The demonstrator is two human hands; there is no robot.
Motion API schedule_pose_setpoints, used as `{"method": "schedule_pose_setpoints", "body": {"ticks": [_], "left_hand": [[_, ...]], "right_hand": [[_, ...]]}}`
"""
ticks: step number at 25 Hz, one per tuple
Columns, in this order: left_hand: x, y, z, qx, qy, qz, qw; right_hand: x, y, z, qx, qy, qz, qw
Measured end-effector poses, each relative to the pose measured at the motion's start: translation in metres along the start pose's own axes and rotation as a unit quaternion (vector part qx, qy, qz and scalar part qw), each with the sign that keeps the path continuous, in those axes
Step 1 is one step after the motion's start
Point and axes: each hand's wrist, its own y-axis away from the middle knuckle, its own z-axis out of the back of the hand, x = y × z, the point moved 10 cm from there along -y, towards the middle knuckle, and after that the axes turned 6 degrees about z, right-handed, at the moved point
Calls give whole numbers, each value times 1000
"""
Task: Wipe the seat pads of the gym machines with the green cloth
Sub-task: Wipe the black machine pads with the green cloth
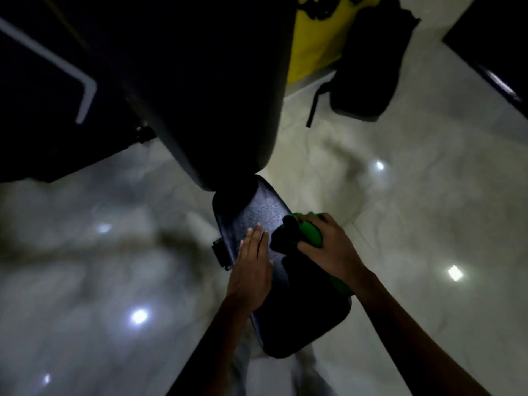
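Note:
A black seat pad [257, 212] of a gym machine lies below me, running from the backrest toward my legs. My right hand [331, 247] grips the bunched green cloth [310, 232] and holds it against the pad's right side. A tail of the cloth shows below my right wrist at the pad's edge. My left hand [253, 267] rests flat on the pad's left half with fingers straight. The large dark backrest pad [205, 95] rises above the seat.
Glossy pale marble floor [414, 210] surrounds the machine. A black backpack [368, 67] stands on the floor at the upper right, beside a yellow object [317, 38]. A dark machine frame with a grey bar [85, 92] fills the upper left. A black knob [220, 251] juts from the seat's left side.

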Motion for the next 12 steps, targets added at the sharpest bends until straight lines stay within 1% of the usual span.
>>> {"method": "schedule_pose_setpoints", "body": {"ticks": [2, 5, 8, 9, 12], "left_hand": [[0, 1, -2, -10, -3, 16, 1000], [-2, 5, -9, -37, -17, 80, 996], [-13, 9, -11, -84, -6, 150, 985], [-16, 13, -9, -111, 0, 167, 980], [-21, 24, -14, -150, 30, 236, 960]], "right_hand": [[6, -20, -8, 37, 32, 43, 998], [23, -39, -14, 121, 58, 125, 983], [27, -47, -1, 176, 87, 182, 963], [28, -48, 5, 188, 91, 201, 957], [18, -54, 14, 212, 91, 211, 950]]}}
